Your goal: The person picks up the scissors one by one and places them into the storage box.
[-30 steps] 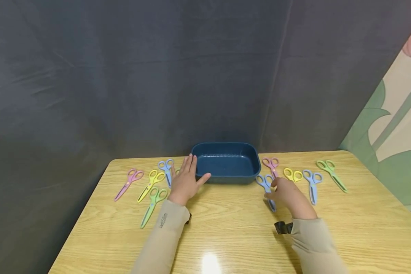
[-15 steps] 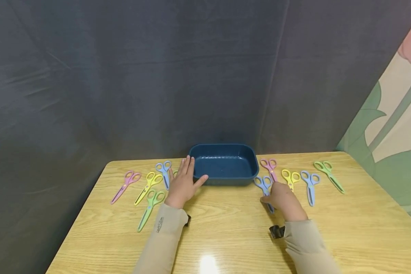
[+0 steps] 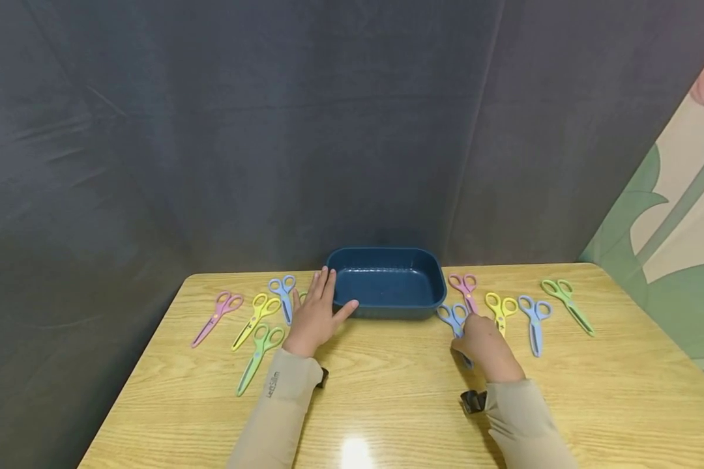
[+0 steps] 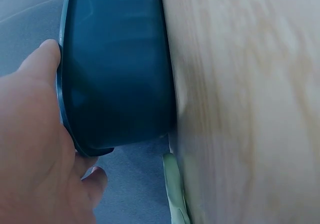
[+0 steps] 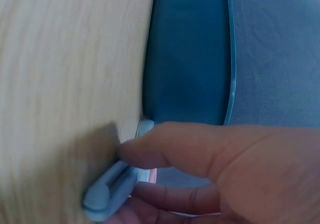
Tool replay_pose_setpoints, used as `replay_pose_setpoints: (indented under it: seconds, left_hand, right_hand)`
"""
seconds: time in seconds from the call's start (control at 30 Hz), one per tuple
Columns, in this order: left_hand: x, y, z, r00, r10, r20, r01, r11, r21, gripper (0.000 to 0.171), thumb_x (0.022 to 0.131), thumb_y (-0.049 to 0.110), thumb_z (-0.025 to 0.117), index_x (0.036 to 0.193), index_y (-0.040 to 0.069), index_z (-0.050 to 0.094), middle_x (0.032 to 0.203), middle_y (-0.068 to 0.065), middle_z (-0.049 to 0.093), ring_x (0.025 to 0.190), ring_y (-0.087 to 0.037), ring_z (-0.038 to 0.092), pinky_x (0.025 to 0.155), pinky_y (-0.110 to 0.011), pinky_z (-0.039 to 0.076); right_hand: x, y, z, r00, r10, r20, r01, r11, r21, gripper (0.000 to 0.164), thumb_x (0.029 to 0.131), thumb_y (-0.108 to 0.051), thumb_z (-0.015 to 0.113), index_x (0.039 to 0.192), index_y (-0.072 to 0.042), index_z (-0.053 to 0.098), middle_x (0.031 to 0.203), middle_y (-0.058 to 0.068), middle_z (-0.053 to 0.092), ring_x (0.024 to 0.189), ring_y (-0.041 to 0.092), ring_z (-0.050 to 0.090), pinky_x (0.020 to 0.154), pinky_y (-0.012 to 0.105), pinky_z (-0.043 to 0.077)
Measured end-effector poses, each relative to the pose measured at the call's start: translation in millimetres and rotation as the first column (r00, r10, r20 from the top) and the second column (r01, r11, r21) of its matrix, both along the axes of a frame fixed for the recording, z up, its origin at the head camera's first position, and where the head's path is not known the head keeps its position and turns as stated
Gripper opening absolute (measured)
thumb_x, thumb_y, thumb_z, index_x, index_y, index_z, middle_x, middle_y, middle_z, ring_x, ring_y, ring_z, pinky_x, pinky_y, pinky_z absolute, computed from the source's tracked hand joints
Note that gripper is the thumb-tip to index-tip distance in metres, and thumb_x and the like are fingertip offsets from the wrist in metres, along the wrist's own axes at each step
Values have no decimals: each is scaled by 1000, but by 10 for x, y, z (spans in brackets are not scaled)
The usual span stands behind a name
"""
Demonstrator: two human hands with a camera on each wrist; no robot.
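The fingers (image 5: pixel 172 196) of the right hand (image 3: pixel 484 345) pinch the blue scissors (image 3: pixel 455 326) just beside the tub (image 3: pixel 387 312), whose left rim the left hand (image 3: pixel 313 320) touches with spread fingers, while more scissors (image 3: pixel 536 326) lie on the desk (image 3: pixel 387 397) at both sides.

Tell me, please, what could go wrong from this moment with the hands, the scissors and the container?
The right hand pinches the blue scissors away from the handle loops, so they might swing or slip if lifted.

The pink scissors lie very near that hand and could get nudged.

The left hand touches the rim of the container; a push might shift it towards the table's far edge.
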State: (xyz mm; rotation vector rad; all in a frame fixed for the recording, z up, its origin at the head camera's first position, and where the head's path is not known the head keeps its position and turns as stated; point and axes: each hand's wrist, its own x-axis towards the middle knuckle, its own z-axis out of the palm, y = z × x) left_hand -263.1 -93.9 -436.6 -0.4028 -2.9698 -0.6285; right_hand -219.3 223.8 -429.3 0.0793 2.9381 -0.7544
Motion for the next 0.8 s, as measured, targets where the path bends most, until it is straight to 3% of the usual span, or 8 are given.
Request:
replay_pose_setpoints:
  seconds: [0.2,0.53,0.8]
  left_hand:
    - [-13,19,12,1000,-5,-3,5,1000,20,89,100,63,47,163,10,17,170,-11,10,156,-28,7,117,-70,6]
    - [-12,10,3,1000,15,14,-15,1000,-7,90,99,66,44,164,11,14,170,-9,7,156,-24,3,118,-68,6]
    - [-5,15,-4,1000,7,-10,-7,1000,4,90,100,65,46,163,9,15,170,-11,11,156,-29,8,118,-69,7]
  right_hand:
    - [-4,-5,22,1000,-18,15,17,1000,20,27,79,-9,75,67,-3,51,69,12,53,60,25,55,57,37,48]
    - [47,-2,69,999,1,-36,-1,1000,-3,30,78,-6,71,64,-9,44,61,2,43,55,19,45,51,31,38]
    - [76,30,104,999,2,-49,-2,1000,2,30,77,-7,73,61,-10,48,59,2,47,54,18,46,50,32,37]
